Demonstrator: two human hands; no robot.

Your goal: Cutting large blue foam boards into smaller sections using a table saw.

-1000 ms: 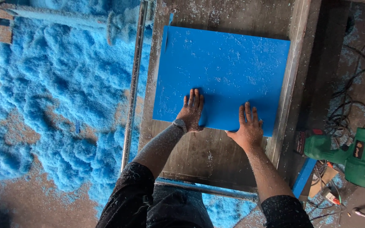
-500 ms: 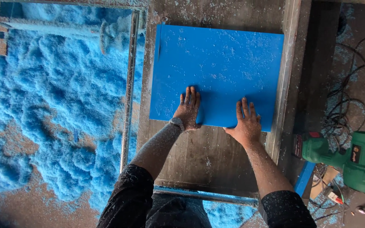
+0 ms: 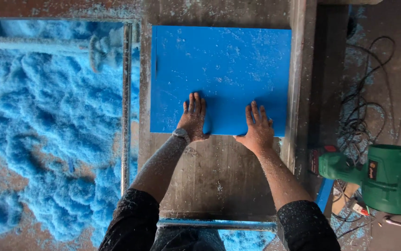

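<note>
blue panel [image 3: 221, 74] lies flat on the bench [image 3: 219, 176], towards its far edge, its right side just beside the raised metal rail [image 3: 298, 93] along the bench's right edge. left hand [image 3: 192, 120] and right hand [image 3: 256, 128] are spread wide, palms pressed on the panel's near edge, gripping nothing. panel shows whole and uncut; judged stage: positioning. blue shavings [image 3: 47, 139] cover the floor left of the bench. green power tool [image 3: 377, 176] and cables [image 3: 367, 116] lie right of it. no containers in view.
</note>
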